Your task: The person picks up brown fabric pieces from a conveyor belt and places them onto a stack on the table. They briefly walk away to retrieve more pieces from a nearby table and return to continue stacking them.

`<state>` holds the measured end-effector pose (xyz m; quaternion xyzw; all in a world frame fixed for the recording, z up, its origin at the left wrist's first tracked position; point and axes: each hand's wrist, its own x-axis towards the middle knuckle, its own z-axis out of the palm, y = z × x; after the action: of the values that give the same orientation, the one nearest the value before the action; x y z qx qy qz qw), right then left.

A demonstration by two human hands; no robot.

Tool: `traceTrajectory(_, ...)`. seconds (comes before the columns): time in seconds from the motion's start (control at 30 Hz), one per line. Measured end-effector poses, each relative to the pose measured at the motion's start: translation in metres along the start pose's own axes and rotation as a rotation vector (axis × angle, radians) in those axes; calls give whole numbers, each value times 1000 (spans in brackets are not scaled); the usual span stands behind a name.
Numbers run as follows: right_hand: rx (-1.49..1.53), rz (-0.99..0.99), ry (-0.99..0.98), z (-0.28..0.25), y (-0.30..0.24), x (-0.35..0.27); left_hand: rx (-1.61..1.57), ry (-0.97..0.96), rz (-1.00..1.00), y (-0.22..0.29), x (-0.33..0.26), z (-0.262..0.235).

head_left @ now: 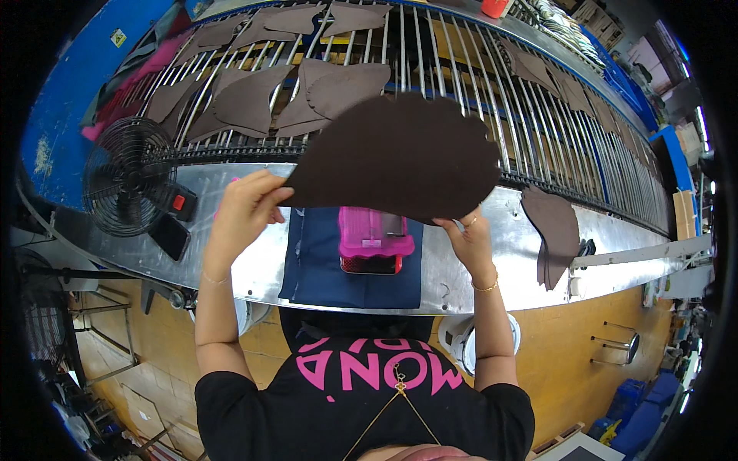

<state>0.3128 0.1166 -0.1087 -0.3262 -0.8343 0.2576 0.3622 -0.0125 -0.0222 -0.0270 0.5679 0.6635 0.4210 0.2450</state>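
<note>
- Head view: my left hand (242, 207) and right hand (469, 238) have fingers pinched on the dark brown leather piece (396, 157), held by its edges.
- It could slip free and flop onto the rod conveyor (461, 77).

Both arms are raised forward, left hand (244, 206) and right hand (469, 237) with fingers pinched closed

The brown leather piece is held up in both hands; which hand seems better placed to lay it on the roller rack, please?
Probably the left hand: it grips the brown leather piece at its edge nearest the roller rack.
</note>
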Motion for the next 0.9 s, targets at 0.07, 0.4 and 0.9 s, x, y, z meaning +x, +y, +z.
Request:
traceTrajectory(0.07, 7, 57, 41, -5, 18, -20, 31, -115, 74, -3, 13, 19)
traceTrajectory(0.4, 57, 504, 181, -96, 50, -108, 439, -363, 574, 40, 63, 97)
traceTrajectory(0.9, 377, 444, 250, -101, 154, 49, 213, 155, 353, 36, 80, 46)
